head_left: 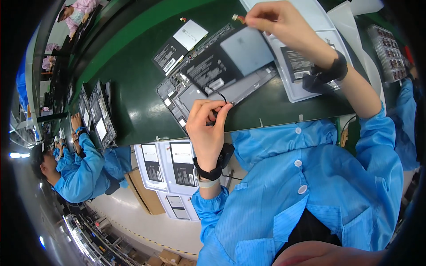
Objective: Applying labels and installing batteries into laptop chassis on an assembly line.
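A flat laptop battery [208, 66], black with a grey panel [246, 51], is tilted over an opened laptop base [195, 99]. My right hand [268, 18] is closed in a pinch at the battery's far corner, beside its coloured wires and white connector [235, 17]. My left hand [206, 117], near the table's front edge, pinches a thin black curved stem [220, 95] that reaches the battery's near edge; most of it is hidden in my fingers. Behind the laptop base lies another battery [171, 55], with its connector toward the far side.
A white tray [290, 95] with a battery stands at the right. More white trays [165, 186] with batteries sit below the table's edge. Opened laptop bases [100, 115] lean at the left, near a co-worker in blue [84, 173]. A clear compartment tray [388, 53] is far right.
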### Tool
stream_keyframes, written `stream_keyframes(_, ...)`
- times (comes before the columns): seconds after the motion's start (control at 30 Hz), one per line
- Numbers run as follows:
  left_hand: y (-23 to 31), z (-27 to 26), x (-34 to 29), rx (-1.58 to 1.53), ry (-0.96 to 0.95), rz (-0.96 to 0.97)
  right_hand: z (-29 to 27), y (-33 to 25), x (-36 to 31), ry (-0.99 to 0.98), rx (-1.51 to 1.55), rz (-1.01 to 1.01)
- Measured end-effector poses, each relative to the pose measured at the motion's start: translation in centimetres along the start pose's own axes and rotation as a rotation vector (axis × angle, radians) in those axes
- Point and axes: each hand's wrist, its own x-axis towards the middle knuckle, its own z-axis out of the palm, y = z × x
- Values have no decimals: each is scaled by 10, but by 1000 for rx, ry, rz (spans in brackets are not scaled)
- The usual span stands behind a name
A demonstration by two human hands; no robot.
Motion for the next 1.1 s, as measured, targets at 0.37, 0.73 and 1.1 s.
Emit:
stream_keyframes(0.37,-29,-78,6,391,-133,140,47,7,-4,-192,-224,-43)
stream_keyframes(0.73,-22,-82,24,414,-316,-8,35,-3,-19,-344,-469,-174)
stream_keyframes(1.1,-22,-74,28,477,-306,17,17,30,-27,-465,-680,-443)
